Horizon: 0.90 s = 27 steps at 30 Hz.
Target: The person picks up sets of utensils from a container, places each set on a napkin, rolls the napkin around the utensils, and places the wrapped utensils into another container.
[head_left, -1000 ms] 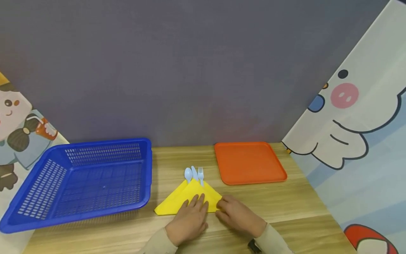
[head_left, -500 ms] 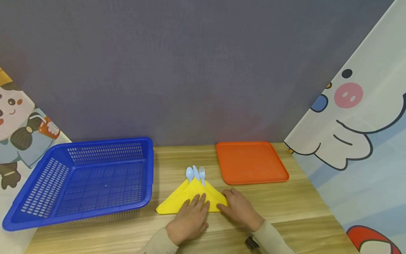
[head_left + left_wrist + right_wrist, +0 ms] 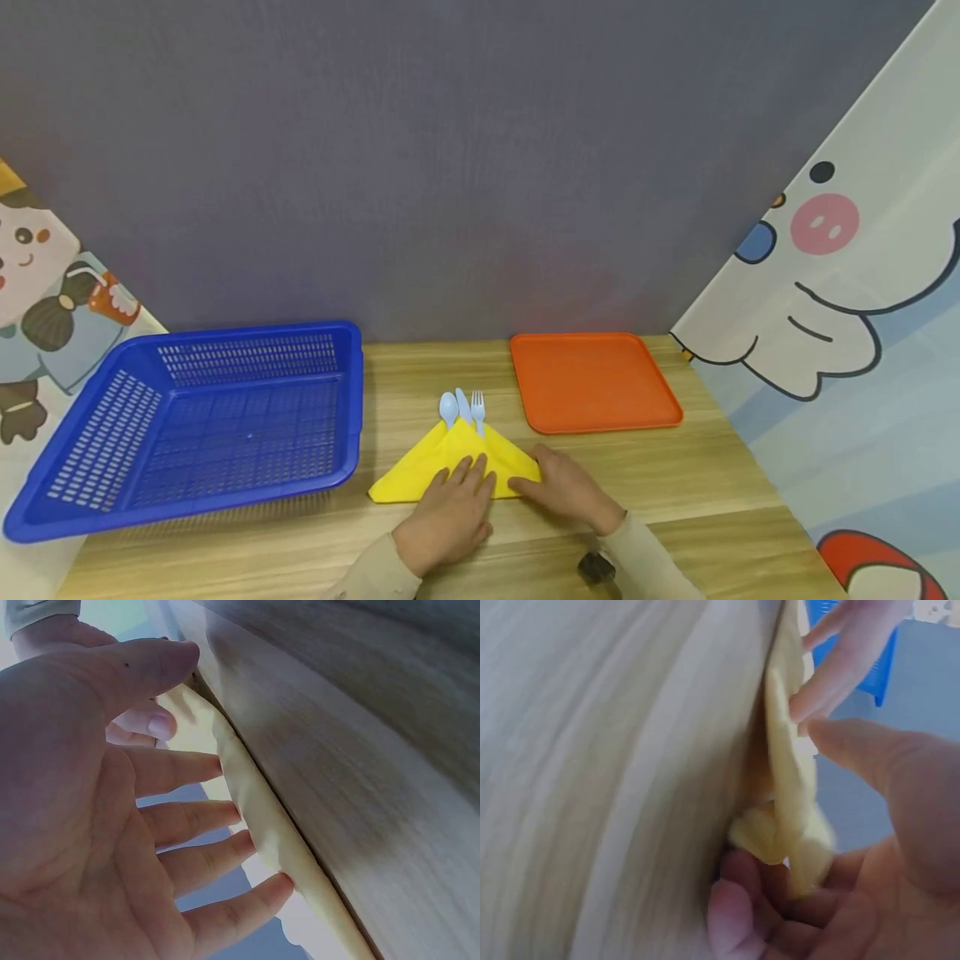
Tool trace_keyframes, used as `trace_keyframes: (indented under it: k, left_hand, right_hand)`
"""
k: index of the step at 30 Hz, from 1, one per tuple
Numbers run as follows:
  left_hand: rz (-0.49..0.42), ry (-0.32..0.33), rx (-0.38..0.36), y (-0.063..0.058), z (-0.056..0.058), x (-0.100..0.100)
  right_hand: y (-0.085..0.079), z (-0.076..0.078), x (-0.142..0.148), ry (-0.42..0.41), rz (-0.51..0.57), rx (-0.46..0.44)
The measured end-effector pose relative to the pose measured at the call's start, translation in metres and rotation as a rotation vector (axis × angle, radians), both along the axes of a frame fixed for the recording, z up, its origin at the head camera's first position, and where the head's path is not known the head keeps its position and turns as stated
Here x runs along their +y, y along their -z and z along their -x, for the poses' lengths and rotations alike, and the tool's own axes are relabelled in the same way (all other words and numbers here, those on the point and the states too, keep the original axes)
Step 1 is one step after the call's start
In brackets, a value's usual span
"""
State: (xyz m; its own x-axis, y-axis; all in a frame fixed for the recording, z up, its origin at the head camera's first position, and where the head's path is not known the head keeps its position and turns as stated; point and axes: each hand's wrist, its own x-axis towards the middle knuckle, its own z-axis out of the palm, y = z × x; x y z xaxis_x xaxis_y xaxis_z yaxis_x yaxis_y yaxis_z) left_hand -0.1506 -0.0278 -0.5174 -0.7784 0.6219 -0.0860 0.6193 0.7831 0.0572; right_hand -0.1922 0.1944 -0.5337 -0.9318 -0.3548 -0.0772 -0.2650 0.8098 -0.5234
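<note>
A yellow napkin (image 3: 430, 464), folded to a triangle, lies on the wooden table. The heads of a light blue spoon (image 3: 447, 406), knife (image 3: 462, 403) and fork (image 3: 478, 406) stick out above its top point; their lower parts are hidden in the fold. My left hand (image 3: 447, 518) presses the napkin's lower middle with spread, straight fingers, whose tips meet the cloth (image 3: 262, 802) in the left wrist view. At the right corner, my right hand (image 3: 566, 492) has curled fingers around the cloth end (image 3: 810, 855), the thumb over the near edge.
At the left stands a blue perforated basket (image 3: 347, 417). An orange tray (image 3: 600, 383) lies at the back right. A grey panel (image 3: 450, 167) rises behind the table, with cartoon-printed sheets (image 3: 847, 275) at both sides. A small black object (image 3: 596, 567) is by the right sleeve.
My right hand has shifted around the napkin's right corner, its fingers now behind the edge and its thumb in front. The left hand stays pressed in place; the view has moved slightly.
</note>
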Motion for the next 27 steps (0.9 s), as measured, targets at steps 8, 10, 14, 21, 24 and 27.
trace_keyframes:
  k: [8, 10, 14, 21, 24, 27]
  left_hand:
    - [-0.034, -0.002, -0.029, 0.001, 0.002, -0.002]
    - [-0.055, -0.007, -0.041, 0.002, 0.003, -0.003]
    - [-0.098, -0.018, -0.066, 0.003, 0.004, -0.004]
    - [-0.139, -0.027, -0.064, 0.004, 0.003, -0.007]
    - [-0.156, -0.037, -0.058, 0.002, 0.003, -0.009]
    - [-0.166, -0.029, -0.028, 0.000, 0.003, -0.010]
  right_hand:
    - [-0.004, 0.001, 0.005, -0.037, 0.177, -0.130]
    - [-0.005, 0.000, 0.006, -0.021, 0.246, -0.162]
    - [-0.005, -0.005, 0.005, 0.030, 0.423, -0.222]
    - [-0.006, -0.013, -0.016, 0.042, 0.660, -0.220]
    - [-0.006, -0.015, -0.027, 0.050, 0.715, -0.209]
    - [-0.008, -0.017, -0.036, 0.051, 0.717, -0.189]
